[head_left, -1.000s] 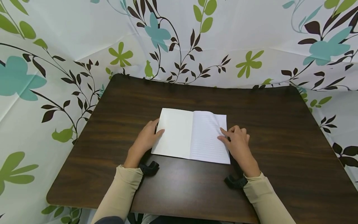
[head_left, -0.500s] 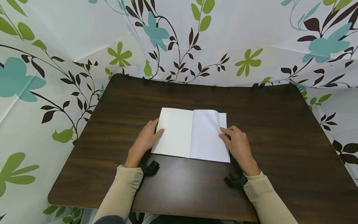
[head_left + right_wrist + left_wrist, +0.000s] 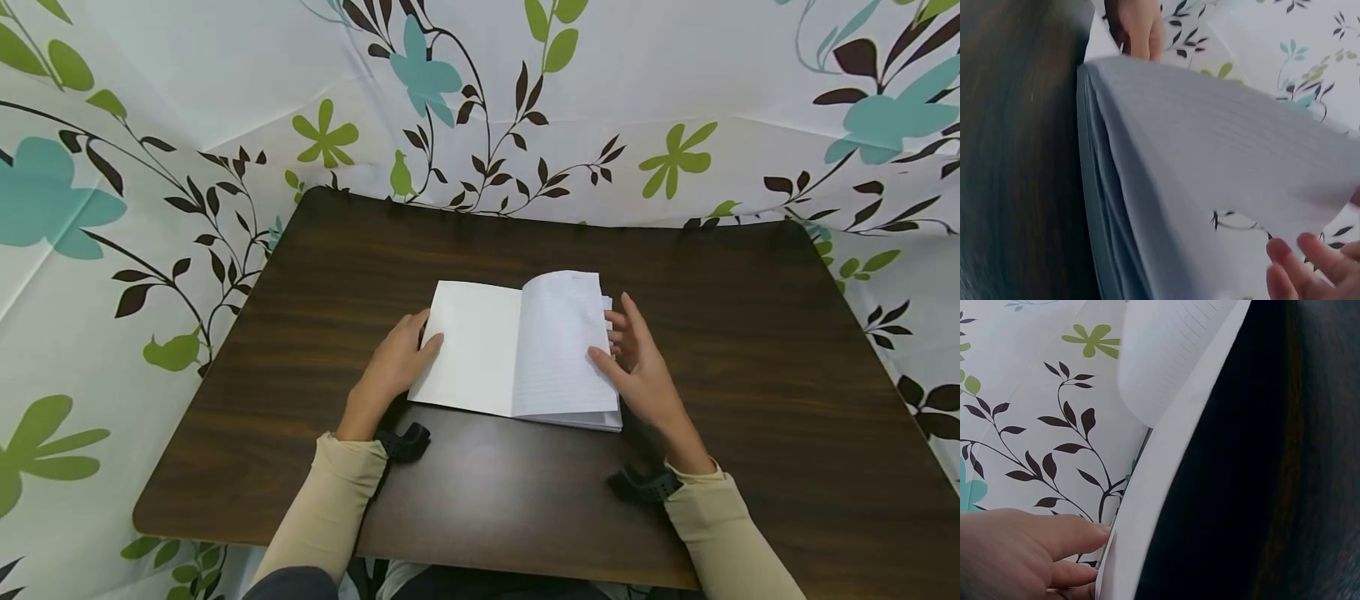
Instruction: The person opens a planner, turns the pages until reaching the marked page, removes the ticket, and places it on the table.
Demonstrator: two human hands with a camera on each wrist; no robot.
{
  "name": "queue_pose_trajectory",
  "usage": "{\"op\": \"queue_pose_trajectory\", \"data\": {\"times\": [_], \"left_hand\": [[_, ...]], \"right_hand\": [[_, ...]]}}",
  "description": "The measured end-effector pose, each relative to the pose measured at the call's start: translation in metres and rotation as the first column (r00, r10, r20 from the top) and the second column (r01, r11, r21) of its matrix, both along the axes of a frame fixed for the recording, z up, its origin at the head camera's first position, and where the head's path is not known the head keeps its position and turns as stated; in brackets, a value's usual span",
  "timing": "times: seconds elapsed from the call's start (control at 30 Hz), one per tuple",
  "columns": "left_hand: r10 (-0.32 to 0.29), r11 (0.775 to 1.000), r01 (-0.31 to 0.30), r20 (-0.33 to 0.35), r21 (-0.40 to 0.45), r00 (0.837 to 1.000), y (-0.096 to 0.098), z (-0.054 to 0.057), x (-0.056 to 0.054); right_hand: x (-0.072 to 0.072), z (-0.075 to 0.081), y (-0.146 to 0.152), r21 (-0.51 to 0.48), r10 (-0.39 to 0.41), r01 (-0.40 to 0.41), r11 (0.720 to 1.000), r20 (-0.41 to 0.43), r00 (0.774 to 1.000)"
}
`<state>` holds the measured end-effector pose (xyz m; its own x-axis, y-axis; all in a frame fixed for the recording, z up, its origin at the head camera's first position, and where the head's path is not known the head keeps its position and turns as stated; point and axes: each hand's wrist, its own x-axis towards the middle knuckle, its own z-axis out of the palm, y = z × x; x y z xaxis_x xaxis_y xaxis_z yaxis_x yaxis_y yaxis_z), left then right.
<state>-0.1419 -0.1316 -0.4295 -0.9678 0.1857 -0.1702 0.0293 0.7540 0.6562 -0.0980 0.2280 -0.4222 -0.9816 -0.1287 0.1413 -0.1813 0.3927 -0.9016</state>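
Notebook [image 3: 474, 350], raised page [image 3: 558, 342], hands [image 3: 394, 357] at edges (tabletop [image 3: 750, 367] around)

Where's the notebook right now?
In the head view, the notebook is open on the brown table, between the left hand at its left edge and the right hand at its right.

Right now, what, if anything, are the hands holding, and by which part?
The left hand holds the open notebook by its left edge. The right hand touches the raised page near its right edge; whether it pinches it cannot be told.
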Motion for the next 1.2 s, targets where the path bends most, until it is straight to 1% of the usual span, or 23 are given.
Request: {"op": "queue_pose_trajectory", "data": {"times": [0.07, 0.17, 0.27, 0.33, 0.43, 0.5, 0.6, 0.67, 0.73, 0.83, 0.87, 0.9, 0.93, 0.97, 1.1, 1.2], "left_hand": [[0.003, 1.000, -0.003, -0.002, 0.000, 1.000, 0.001, 0.000, 0.000], [0.008, 1.000, -0.008, -0.005, 0.005, 1.000, 0.002, 0.001, 0.000], [0.018, 1.000, -0.018, -0.002, 0.015, 1.000, 0.002, 0.003, 0.000], [0.024, 1.000, -0.024, -0.002, 0.019, 1.000, 0.002, 0.004, 0.001], [0.035, 0.999, -0.035, 0.000, 0.033, 0.999, 0.002, 0.004, 0.002], [0.034, 0.999, -0.034, -0.006, 0.040, 0.999, 0.001, 0.004, 0.003], [0.032, 0.998, -0.031, -0.015, 0.058, 0.999, 0.000, 0.003, 0.005], [0.031, 0.997, -0.030, -0.015, 0.070, 0.999, -0.001, 0.002, 0.006], [0.037, 0.996, -0.036, -0.007, 0.084, 0.999, -0.002, 0.002, 0.006], [0.050, 0.993, -0.052, 0.021, 0.107, 0.999, -0.002, 0.002, 0.005], [0.056, 0.992, -0.059, 0.031, 0.114, 0.998, -0.002, 0.002, 0.005], [0.060, 0.991, -0.064, 0.040, 0.122, 0.997, -0.001, 0.002, 0.005], [0.064, 0.989, -0.070, 0.050, 0.128, 0.997, -0.001, 0.002, 0.004], [0.066, 0.989, -0.073, 0.056, 0.131, 0.996, -0.001, 0.002, 0.004], [0.067, 0.985, -0.077, 0.070, 0.151, 0.995, -0.002, 0.004, 0.003], [0.051, 0.980, -0.061, 0.056, 0.188, 0.997, -0.003, 0.004, 0.002]], "right_hand": [[0.004, 0.004, -0.003, -0.075, 0.083, -0.081, 0.994, 0.018, 0.996], [0.012, 0.008, -0.009, -0.128, 0.188, -0.184, 0.975, 0.021, 0.982], [0.018, 0.010, -0.018, -0.128, 0.257, -0.255, 0.959, 0.001, 0.966], [0.021, 0.011, -0.026, -0.115, 0.289, -0.287, 0.951, -0.002, 0.957], [0.025, 0.011, -0.038, -0.055, 0.310, -0.311, 0.949, -0.012, 0.951], [0.028, 0.010, -0.046, 0.010, 0.309, -0.309, 0.951, -0.028, 0.951], [0.030, 0.006, -0.056, 0.106, 0.302, -0.294, 0.950, -0.074, 0.950], [0.030, 0.002, -0.062, 0.162, 0.310, -0.290, 0.943, -0.117, 0.944], [0.030, -0.003, -0.066, 0.219, 0.328, -0.288, 0.932, -0.174, 0.929], [0.029, -0.012, -0.070, 0.314, 0.371, -0.282, 0.907, -0.275, 0.887], [0.028, -0.014, -0.071, 0.345, 0.384, -0.276, 0.897, -0.300, 0.873], [0.028, -0.016, -0.072, 0.379, 0.395, -0.268, 0.886, -0.312, 0.864], [0.028, -0.018, -0.073, 0.407, 0.405, -0.262, 0.875, -0.318, 0.857], [0.027, -0.019, -0.074, 0.434, 0.415, -0.261, 0.862, -0.311, 0.855], [0.027, -0.022, -0.075, 0.521, 0.442, -0.280, 0.807, -0.217, 0.871], [0.028, -0.023, -0.074, 0.580, 0.448, -0.283, 0.764, -0.162, 0.879]]}}
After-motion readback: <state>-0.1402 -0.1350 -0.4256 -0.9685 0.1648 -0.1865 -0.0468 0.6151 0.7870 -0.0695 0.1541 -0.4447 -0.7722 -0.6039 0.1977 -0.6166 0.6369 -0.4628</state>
